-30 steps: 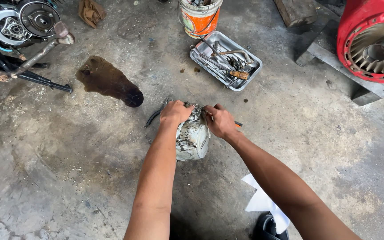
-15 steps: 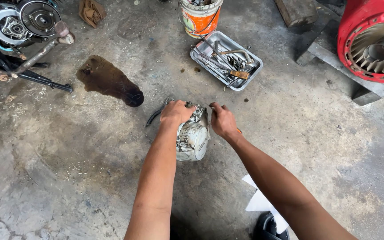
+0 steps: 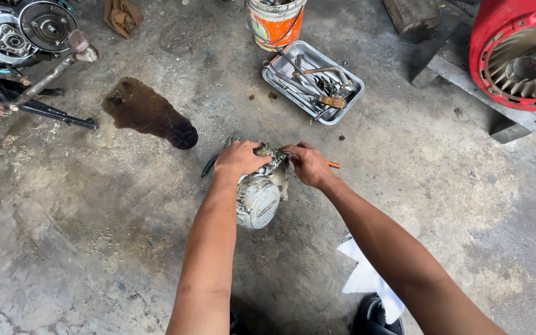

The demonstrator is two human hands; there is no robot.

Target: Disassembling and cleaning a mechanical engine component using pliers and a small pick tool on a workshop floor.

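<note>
While it stands on the concrete floor [image 3: 94,248] at frame centre, the dirty grey engine cover [image 3: 259,197] runs lengthwise toward the viewer; left hand [image 3: 238,160] clamps its far top edge, right hand [image 3: 308,164] pinches there too, holding an orange-tipped tool [image 3: 332,165]. Both equally near. Metal tool tray [image 3: 348,99] upper right, oil stain [image 3: 147,111] upper left.

engine cover [image 3: 259,200] between both hands, tool tray [image 3: 280,71] behind, stain [image 3: 147,111] left
</note>
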